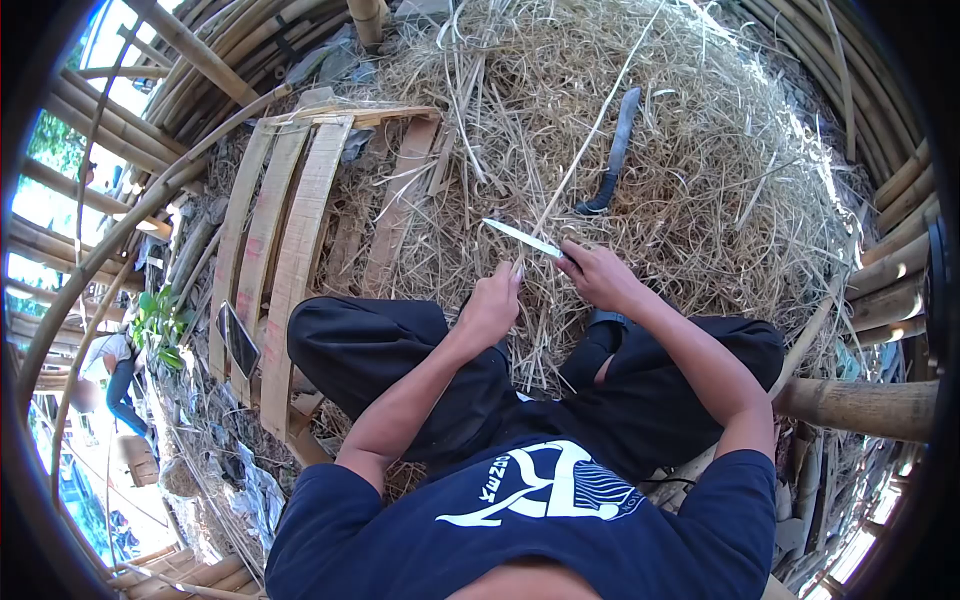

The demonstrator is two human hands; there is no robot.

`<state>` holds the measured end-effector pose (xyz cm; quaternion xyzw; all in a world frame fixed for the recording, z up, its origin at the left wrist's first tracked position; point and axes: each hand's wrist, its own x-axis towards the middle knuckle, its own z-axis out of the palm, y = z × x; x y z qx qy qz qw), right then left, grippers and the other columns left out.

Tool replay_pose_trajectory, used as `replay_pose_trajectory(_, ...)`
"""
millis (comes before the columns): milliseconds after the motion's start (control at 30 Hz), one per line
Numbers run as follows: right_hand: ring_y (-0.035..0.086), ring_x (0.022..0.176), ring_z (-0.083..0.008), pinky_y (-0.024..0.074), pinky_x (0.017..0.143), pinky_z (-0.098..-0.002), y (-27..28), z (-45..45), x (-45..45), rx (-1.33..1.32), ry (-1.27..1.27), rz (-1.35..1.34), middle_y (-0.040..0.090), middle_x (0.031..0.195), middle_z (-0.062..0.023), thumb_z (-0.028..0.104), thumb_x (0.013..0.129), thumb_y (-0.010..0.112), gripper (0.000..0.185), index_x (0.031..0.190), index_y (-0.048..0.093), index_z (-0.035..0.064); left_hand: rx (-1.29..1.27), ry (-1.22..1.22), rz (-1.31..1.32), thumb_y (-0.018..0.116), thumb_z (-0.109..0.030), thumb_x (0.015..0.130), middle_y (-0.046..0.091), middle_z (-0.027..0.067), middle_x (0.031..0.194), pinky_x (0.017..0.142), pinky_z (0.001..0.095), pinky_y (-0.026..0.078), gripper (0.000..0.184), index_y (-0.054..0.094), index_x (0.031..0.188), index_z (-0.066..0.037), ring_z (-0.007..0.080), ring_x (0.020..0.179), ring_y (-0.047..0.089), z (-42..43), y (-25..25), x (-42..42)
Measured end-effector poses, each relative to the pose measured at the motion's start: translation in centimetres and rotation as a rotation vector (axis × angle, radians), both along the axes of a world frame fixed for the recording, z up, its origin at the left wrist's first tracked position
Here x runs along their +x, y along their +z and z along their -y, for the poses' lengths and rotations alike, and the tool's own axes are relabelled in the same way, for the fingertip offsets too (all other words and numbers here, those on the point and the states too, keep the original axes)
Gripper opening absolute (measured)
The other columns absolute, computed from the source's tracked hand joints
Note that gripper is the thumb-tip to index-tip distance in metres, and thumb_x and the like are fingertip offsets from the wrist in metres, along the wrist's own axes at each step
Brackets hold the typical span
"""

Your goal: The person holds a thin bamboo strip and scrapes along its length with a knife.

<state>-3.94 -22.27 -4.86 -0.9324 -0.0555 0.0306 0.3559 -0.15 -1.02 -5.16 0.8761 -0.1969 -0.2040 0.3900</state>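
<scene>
In the head view my right hand (598, 276) is closed around the handle of a knife (520, 237), its pale blade pointing to the left. Beneath or against the blade runs a long thin bamboo strip (580, 155), slanting up toward the top of the view. My left hand (491, 309) pinches the near end of that strip, just below the blade. Beyond my right hand a machete (619, 145) with a dark wrapped handle lies on the heap of shavings (720, 190). Whether the blade is cutting into the strip I cannot tell.
A wooden slatted pallet (285, 220) stands to my left, with a phone (238, 340) on its edge. Bamboo poles (860, 408) surround the spot. Outside at far left is another person (115, 375). A leafy green plant (160, 325) grows near the pallet.
</scene>
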Motion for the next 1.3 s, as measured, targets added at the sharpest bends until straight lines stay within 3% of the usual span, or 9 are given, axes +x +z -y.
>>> replay_pose_trajectory(433,0.062,0.073,-0.0419,0.0482,0.066,-0.0520,-1.6,0.0,0.7,-0.090,-0.056,-0.187,0.063,0.074,-0.0209,0.035,0.095,0.046,0.032,0.089,0.060,0.0070,0.161,-0.064,0.065,0.040,-0.018,0.099,0.059,0.0333,0.071,0.062,0.0586,0.045,0.022,0.044,0.098,0.004,0.0505,0.070,0.059,0.2,0.0,-0.5)
replay_pose_trajectory(767,0.062,0.076,-0.0388,0.0486,0.068,-0.0498,-2.5,3.9,3.6,-0.276,0.018,-0.012,0.065,0.080,-0.0181,0.043,0.095,0.046,0.040,0.087,0.062,0.0072,0.159,-0.104,0.177,0.040,-0.018,0.099,0.057,0.0321,0.067,0.060,0.0589,0.044,0.020,0.044,0.097,0.001,0.0507,0.067,0.058,-0.6,0.1,-0.4)
replay_pose_trajectory(900,0.066,0.080,-0.0352,0.0518,0.073,-0.0474,-1.7,9.4,4.6,-0.204,-0.456,-0.233,0.067,0.088,-0.0178,0.028,0.092,0.047,0.027,0.095,0.065,0.0087,0.122,-0.095,0.122,0.041,-0.017,0.099,0.057,0.0320,0.068,0.059,0.0586,0.043,0.018,0.045,0.097,0.000,0.0513,0.068,0.056,-2.1,2.7,-2.1)
replay_pose_trajectory(933,0.066,0.083,-0.0361,0.0525,0.075,-0.0471,-3.7,13.5,5.0,-0.247,-0.520,-0.095,0.067,0.090,-0.0205,0.025,0.091,0.046,0.027,0.095,0.065,0.0054,0.122,-0.104,0.089,0.041,-0.017,0.099,0.057,0.0317,0.069,0.059,0.0584,0.043,0.018,0.045,0.096,0.000,0.0510,0.068,0.056,-3.3,3.1,-3.1)
replay_pose_trajectory(967,0.065,0.086,-0.0397,0.0519,0.077,-0.0483,-4.2,17.0,4.5,-0.454,-0.496,-0.014,0.066,0.094,-0.0239,0.031,0.096,0.041,0.039,0.093,0.064,0.0002,0.116,-0.115,0.149,0.040,-0.017,0.100,0.061,0.0259,0.076,0.060,0.0530,0.046,0.019,0.049,0.098,0.000,0.0472,0.072,0.058,-4.8,3.0,-4.2)
replay_pose_trajectory(1067,0.064,0.090,-0.0413,0.0505,0.079,-0.0494,-1.9,18.2,4.7,-0.238,-0.880,-0.141,0.065,0.098,-0.0273,0.039,0.099,0.034,0.052,0.095,0.063,-0.0037,0.008,-0.045,0.084,0.040,-0.017,0.101,0.060,0.0163,0.070,0.055,0.0408,0.046,0.020,0.051,0.100,0.000,0.0341,0.060,0.060,-7.7,1.9,-5.6)
replay_pose_trajectory(1167,0.063,0.094,-0.0410,0.0487,0.081,-0.0478,-2.4,13.7,5.2,-0.041,-0.734,0.077,0.065,0.100,-0.0260,0.044,0.100,0.032,0.056,0.104,0.064,-0.0015,-0.040,-0.004,-0.129,0.042,-0.018,0.101,0.055,0.0166,0.064,0.054,0.0398,0.041,0.022,0.053,0.099,0.000,0.0303,0.056,0.056,-7.6,2.8,-6.0)
replay_pose_trajectory(1233,0.065,0.085,-0.0381,0.0484,0.075,-0.0462,1.5,8.4,4.2,0.027,-0.481,-0.115,0.066,0.089,-0.0229,0.039,0.098,0.043,0.045,0.101,0.064,-0.0006,-0.120,0.042,-0.279,0.043,-0.021,0.101,0.047,0.0052,0.062,0.055,0.0298,0.038,0.024,0.053,0.099,0.000,0.0137,0.056,0.045,-7.1,2.3,-5.4)
replay_pose_trajectory(1300,0.063,0.073,-0.0358,0.0485,0.069,-0.0461,3.4,4.1,3.2,0.049,-0.318,-0.313,0.066,0.080,-0.0208,0.039,0.097,0.046,0.044,0.094,0.064,-0.0001,-0.137,0.034,-0.282,0.043,-0.022,0.101,0.042,0.0013,0.061,0.053,0.0287,0.037,0.024,0.052,0.096,0.000,0.0094,0.056,0.040,-6.4,2.3,-5.0)
